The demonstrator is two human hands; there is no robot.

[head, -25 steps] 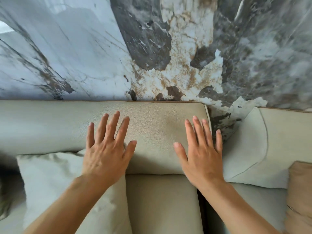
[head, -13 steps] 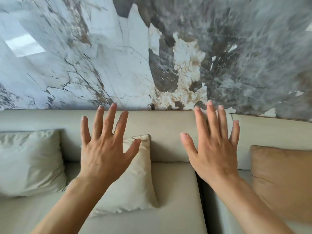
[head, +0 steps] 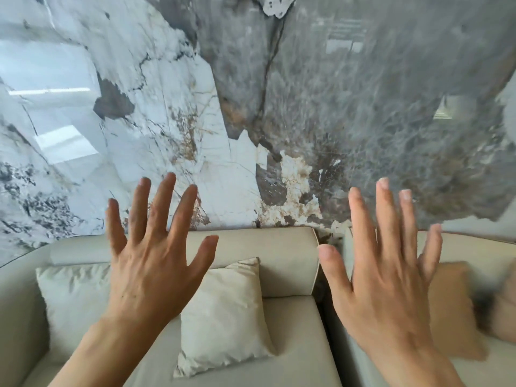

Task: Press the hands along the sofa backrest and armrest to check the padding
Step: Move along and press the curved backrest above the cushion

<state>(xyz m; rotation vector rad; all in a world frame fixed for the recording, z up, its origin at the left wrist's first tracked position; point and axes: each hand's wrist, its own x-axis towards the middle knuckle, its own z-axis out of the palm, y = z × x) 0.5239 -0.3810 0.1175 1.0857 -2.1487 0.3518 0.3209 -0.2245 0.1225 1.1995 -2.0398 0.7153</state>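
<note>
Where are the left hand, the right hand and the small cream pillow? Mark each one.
left hand (head: 145, 277), head view, back of the hand.
right hand (head: 382, 291), head view, back of the hand.
small cream pillow (head: 226, 311), head view, middle of its front face.

Left hand, right hand splayed, raised before beige sofa backrest.

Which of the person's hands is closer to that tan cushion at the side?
The right. The right hand overlaps the tan cushion's near edge in view; the left hand is across the sofa, over the cream pillows.
</note>
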